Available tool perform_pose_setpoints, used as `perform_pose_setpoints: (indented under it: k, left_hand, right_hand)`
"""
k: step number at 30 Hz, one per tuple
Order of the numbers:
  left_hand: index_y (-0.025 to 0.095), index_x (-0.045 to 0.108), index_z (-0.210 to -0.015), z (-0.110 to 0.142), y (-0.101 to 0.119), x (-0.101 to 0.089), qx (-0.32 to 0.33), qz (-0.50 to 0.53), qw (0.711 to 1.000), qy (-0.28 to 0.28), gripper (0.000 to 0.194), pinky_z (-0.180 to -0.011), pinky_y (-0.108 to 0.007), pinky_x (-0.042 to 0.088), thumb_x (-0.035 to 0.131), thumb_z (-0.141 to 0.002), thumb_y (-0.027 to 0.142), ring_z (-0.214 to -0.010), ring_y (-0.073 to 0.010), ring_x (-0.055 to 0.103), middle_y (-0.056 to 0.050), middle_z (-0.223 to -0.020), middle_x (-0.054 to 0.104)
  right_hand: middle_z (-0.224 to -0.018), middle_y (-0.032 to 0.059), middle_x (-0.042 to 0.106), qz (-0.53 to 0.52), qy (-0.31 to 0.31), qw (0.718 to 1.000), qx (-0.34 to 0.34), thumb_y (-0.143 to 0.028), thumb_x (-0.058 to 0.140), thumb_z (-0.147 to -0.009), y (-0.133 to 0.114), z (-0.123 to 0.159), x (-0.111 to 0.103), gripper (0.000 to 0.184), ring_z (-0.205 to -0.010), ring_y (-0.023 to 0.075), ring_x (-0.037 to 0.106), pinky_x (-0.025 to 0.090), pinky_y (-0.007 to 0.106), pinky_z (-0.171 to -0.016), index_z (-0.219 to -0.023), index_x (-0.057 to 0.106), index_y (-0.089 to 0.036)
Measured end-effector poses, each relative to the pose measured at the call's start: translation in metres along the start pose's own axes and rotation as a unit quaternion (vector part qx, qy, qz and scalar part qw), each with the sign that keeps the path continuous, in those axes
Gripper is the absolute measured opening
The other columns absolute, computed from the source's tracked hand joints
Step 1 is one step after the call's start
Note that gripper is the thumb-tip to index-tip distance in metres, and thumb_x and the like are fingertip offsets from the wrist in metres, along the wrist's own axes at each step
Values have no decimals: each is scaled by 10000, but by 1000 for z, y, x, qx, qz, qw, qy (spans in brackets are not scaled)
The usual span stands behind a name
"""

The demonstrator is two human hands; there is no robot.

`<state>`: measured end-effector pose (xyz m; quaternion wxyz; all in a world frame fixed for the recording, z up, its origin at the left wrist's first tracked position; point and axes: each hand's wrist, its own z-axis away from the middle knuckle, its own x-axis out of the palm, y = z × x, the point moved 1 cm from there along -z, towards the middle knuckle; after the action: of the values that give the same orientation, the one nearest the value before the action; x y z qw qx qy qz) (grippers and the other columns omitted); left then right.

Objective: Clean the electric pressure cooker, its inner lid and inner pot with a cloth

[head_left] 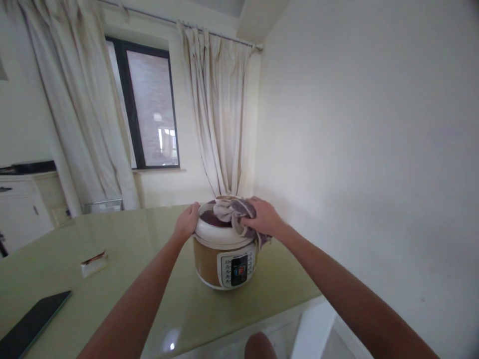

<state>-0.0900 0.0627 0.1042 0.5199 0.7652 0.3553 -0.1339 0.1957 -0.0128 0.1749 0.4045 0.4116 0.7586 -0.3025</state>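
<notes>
A gold and white electric pressure cooker (224, 254) stands on the pale green table (130, 239) near the wall. Its control panel with a dark display faces me. My left hand (187, 222) is pressed against the left edge of the white lid, fingers curled on the rim. My right hand (264, 217) is closed on a crumpled grey-purple cloth (232, 210) that lies on top of the lid and hangs down the cooker's right side.
A small white box (93, 264) lies on the table's left part. A dark flat tablet (32, 324) rests at the near left corner. Curtains and a window stand behind, a white wall on the right, a cabinet (26, 204) at far left.
</notes>
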Motion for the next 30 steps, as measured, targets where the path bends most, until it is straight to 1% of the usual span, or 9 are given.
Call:
perform_pose_setpoints:
  k: [3, 6, 8, 12, 14, 19, 23, 26, 30]
  left_hand:
    - [192, 727, -1147, 2, 5, -2, -7, -8, 1000, -15, 638, -1082, -430, 472, 194, -1028, 520, -1272, -307, 642, -153, -1296, 737]
    - [203, 732, -1153, 4, 8, -4, -22, -18, 1000, -10, 631, -1058, -420, 480, 190, -1035, 504, -1276, -311, 640, -146, -1318, 731]
    - [214, 736, -1146, 4, 9, -5, -23, -29, 999, -8, 612, -1040, -411, 488, 196, -1041, 482, -1263, -306, 647, -136, -1316, 734]
    - [232, 735, -1136, 5, 10, -6, -13, -53, 998, -12, 566, -1015, -392, 494, 208, -1047, 417, -1235, -285, 658, -116, -1309, 738]
    - [229, 732, -1138, 5, 11, -7, -14, -56, 998, -13, 555, -1004, -384, 497, 213, -1045, 401, -1230, -280, 660, -117, -1303, 740]
    - [221, 736, -1107, 5, 14, -7, -18, -49, 999, -15, 546, -1001, -377, 499, 218, -1037, 377, -1229, -276, 659, -121, -1287, 744]
    - [214, 729, -1141, 4, 12, -7, -17, -44, 999, -25, 541, -1026, -396, 491, 227, -1028, 383, -1254, -293, 645, -133, -1333, 720]
    - [222, 731, -1146, 3, 8, -6, -11, -49, 998, -25, 523, -1038, -393, 487, 252, -1017, 389, -1278, -296, 631, -127, -1340, 715]
    - [245, 743, -1104, 0, 3, -4, 0, -43, 999, -19, 518, -1036, -384, 489, 259, -1009, 402, -1253, -285, 643, -105, -1305, 730]
  right_hand:
    - [-1117, 126, 732, 61, -26, 990, 126, -551, 599, -914, 36, -17, 1, 449, -1031, 294, 696, 506, 354, -849, -1168, 721, -201]
    - [-1184, 176, 717, 104, -60, 978, 173, -567, 529, -954, 48, -42, 8, 490, -1100, 330, 685, 518, 377, -852, -1174, 722, -173]
    - [-1286, 183, 675, 111, -71, 978, 161, -526, 523, -968, 45, -58, 13, 484, -1189, 340, 649, 523, 395, -894, -1277, 680, -188]
    - [-1412, 125, 598, 95, -82, 987, 98, -394, 517, -977, 29, -70, 18, 558, -1210, 324, 632, 520, 446, -939, -1531, 459, -358]
    - [-1350, 112, 627, 103, -82, 989, 65, -403, 530, -967, 20, -63, 16, 528, -1173, 320, 639, 519, 437, -923, -1493, 504, -371]
    - [-1130, 113, 690, 119, -35, 992, -13, -591, 586, -921, 3, -18, 2, 496, -1075, 302, 635, 507, 383, -877, -1284, 657, -261]
    - [-1136, 81, 700, 89, -27, 993, -72, -599, 622, -911, -3, 3, -4, 466, -1095, 259, 618, 479, 340, -918, -1237, 673, -269]
    - [-1123, 81, 713, 96, -30, 994, -31, -580, 622, -909, 4, -10, 0, 444, -1091, 267, 631, 492, 334, -876, -1221, 688, -272]
    - [-1183, 83, 735, 109, -54, 991, 58, -550, 585, -928, 26, -50, 13, 409, -1098, 287, 662, 513, 349, -849, -1215, 700, -281]
